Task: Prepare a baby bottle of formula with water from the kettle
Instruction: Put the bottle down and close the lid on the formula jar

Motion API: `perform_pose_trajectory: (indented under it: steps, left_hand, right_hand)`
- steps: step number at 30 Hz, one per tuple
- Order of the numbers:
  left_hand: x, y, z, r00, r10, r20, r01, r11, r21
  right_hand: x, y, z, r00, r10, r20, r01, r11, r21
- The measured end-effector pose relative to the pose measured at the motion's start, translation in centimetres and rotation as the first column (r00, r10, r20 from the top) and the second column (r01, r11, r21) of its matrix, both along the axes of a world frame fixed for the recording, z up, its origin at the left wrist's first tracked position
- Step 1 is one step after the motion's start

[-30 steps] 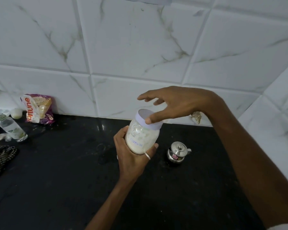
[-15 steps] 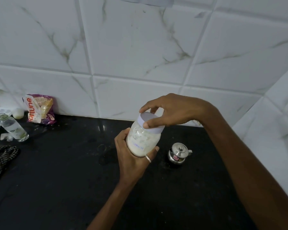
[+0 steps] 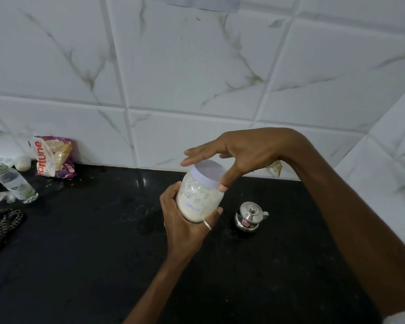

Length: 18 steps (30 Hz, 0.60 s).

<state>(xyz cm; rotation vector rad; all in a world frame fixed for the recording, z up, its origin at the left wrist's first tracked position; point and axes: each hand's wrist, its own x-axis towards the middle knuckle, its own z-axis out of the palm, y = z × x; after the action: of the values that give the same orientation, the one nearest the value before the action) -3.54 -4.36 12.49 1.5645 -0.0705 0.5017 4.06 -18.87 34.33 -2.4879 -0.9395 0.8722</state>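
White-lidded jar, L hand grip, axis leans approx. up-right.

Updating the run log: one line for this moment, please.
left hand holds jar | right hand over lid, thumb on rim | lid on | pot on counter

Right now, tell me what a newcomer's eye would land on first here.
The jar of white contents, held mid-frame above the black counter: the left hand grips its body while the right hand spreads over its pale lid, thumb on the rim. Next, the small steel pot on the counter to its right.
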Motion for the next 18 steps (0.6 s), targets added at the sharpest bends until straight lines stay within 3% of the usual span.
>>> perform_pose_trajectory:
  steps: [5,10,13,15,18]
  left_hand:
    - [0.1,0.2,0.0,1.0,0.009,0.007,-0.009,1.0,-0.001]
    - [-0.2,0.3,-0.4,1.0,0.002,-0.003,-0.002,1.0,-0.016]
    - [-0.3,0.3,-0.3,1.0,-0.005,-0.005,0.004,1.0,-0.024]
    - [-0.3,0.3,-0.2,1.0,-0.005,-0.004,0.005,1.0,-0.021]
    - [-0.4,0.4,0.0,1.0,0.002,0.001,-0.002,1.0,-0.016]
  right_hand:
    - [-0.1,-0.2,-0.4,0.998,-0.057,0.026,0.057,0.998,0.003]
    - [-1.5,1.3,-1.7,0.915,-0.216,0.34,0.269,0.956,-0.116]
    - [-1.9,2.0,-2.7,0.867,-0.282,0.41,0.371,0.915,-0.156]
    - [-2.1,1.8,-2.5,0.874,-0.291,0.389,0.372,0.916,-0.151]
    - [-2.5,1.1,-1.2,0.93,-0.182,0.321,0.221,0.971,-0.09]
